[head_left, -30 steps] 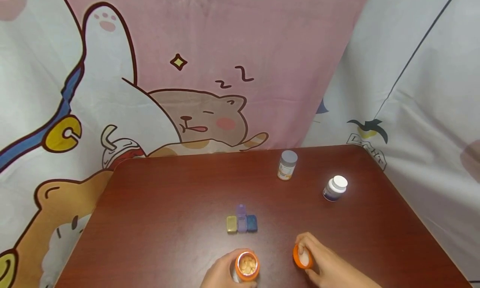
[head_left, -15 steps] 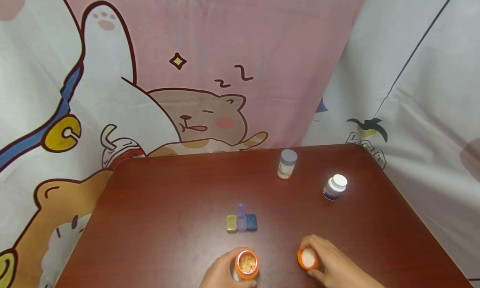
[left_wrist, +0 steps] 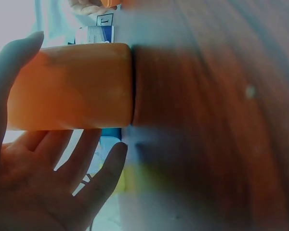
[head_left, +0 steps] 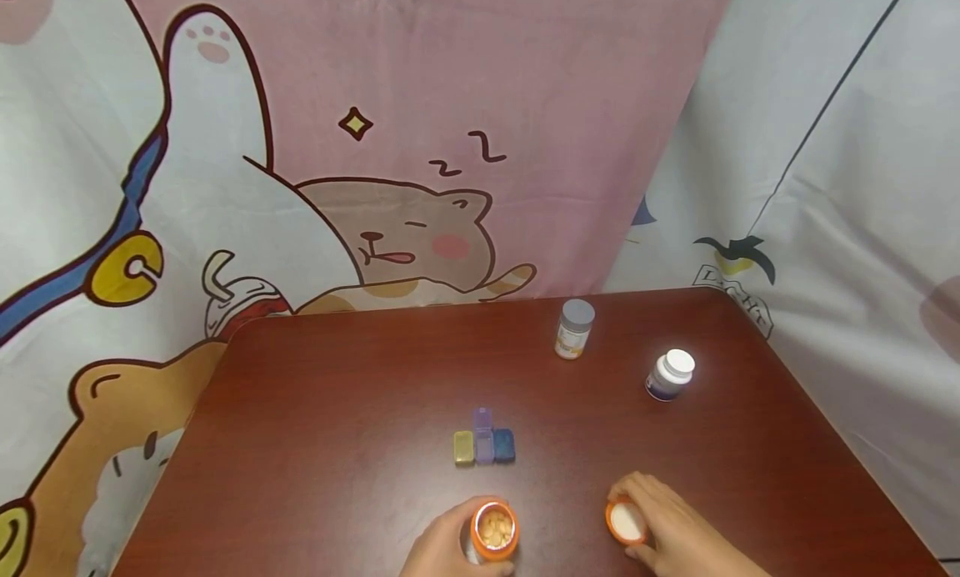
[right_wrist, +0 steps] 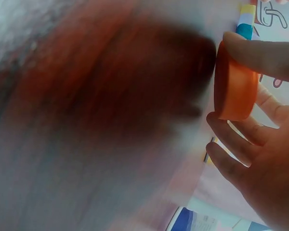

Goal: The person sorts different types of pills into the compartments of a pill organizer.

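My left hand [head_left: 444, 545] grips an orange pill bottle [head_left: 493, 552] at the front of the table. Its mouth is uncapped and pale yellow tablets [head_left: 496, 529] fill the inside. Seen in the left wrist view, the bottle [left_wrist: 77, 86] stands upright on the tabletop between thumb and fingers. To the right, my right hand [head_left: 671, 523] holds an orange cap [head_left: 626, 522] by its edge, white inside facing up. In the right wrist view the cap [right_wrist: 240, 86] is low over the table; whether it touches cannot be told. Beyond the bottle lies a small pill organizer [head_left: 483, 448], its purple lid raised.
A bottle with a grey lid [head_left: 574, 330] stands near the table's back edge. Right of it is a white bottle [head_left: 670, 377] with a dark-blue label. The brown table [head_left: 322, 444] backs onto a printed cloth [head_left: 525, 77].
My right hand has moved slightly right with the cap, and its white inside now shows more fully. The left hand and bottle have stayed in place.
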A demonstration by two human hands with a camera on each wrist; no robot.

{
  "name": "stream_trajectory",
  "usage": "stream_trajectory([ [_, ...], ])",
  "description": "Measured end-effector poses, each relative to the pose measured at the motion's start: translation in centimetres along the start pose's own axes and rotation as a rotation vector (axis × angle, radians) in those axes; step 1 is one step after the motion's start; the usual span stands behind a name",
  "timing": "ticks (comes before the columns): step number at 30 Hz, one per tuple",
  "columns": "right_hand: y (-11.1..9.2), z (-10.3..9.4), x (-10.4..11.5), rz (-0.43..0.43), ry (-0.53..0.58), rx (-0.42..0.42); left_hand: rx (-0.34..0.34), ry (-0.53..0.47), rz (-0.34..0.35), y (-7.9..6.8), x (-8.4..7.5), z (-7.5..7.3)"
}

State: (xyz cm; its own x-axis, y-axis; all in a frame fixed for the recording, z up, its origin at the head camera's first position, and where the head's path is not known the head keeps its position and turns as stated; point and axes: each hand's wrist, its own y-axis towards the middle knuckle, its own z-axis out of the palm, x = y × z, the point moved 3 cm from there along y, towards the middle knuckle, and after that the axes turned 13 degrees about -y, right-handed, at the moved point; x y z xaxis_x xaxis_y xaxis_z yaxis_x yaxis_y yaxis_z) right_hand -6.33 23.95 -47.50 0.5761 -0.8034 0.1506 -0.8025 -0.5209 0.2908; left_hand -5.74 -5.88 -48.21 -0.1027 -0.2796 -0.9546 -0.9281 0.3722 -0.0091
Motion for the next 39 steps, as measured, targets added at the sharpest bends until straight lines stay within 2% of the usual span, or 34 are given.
stream_trajectory([
  [10,-0.4,0.3,-0.4,-0.021,-0.044,0.004,0.043,0.103,-0.006,0.1,-0.7,-0.1],
  [17,-0.3,0.2,-0.2,-0.025,-0.074,-0.011,0.073,0.186,0.062,0.1,-0.9,-0.4],
  [21,0.2,0.0,0.4,-0.009,-0.071,0.051,0.104,0.243,0.047,0.1,-1.3,-1.3],
  [26,1.5,0.0,2.0,0.004,-0.024,0.166,0.121,0.357,0.042,0.3,-2.0,-3.6],
  [29,2.4,0.4,3.4,-0.019,0.022,0.212,0.046,0.359,0.021,0.9,-2.0,-5.0],
  [35,4.3,1.3,6.5,-0.131,0.123,0.190,-0.241,0.348,-0.019,3.3,-1.7,-7.0],
  [37,5.0,1.4,7.3,-0.134,0.170,0.211,-0.281,0.369,-0.040,4.2,-1.5,-7.4],
  [39,5.5,1.6,7.9,-0.122,0.218,0.244,-0.268,0.399,-0.066,5.1,-1.2,-7.6],
])
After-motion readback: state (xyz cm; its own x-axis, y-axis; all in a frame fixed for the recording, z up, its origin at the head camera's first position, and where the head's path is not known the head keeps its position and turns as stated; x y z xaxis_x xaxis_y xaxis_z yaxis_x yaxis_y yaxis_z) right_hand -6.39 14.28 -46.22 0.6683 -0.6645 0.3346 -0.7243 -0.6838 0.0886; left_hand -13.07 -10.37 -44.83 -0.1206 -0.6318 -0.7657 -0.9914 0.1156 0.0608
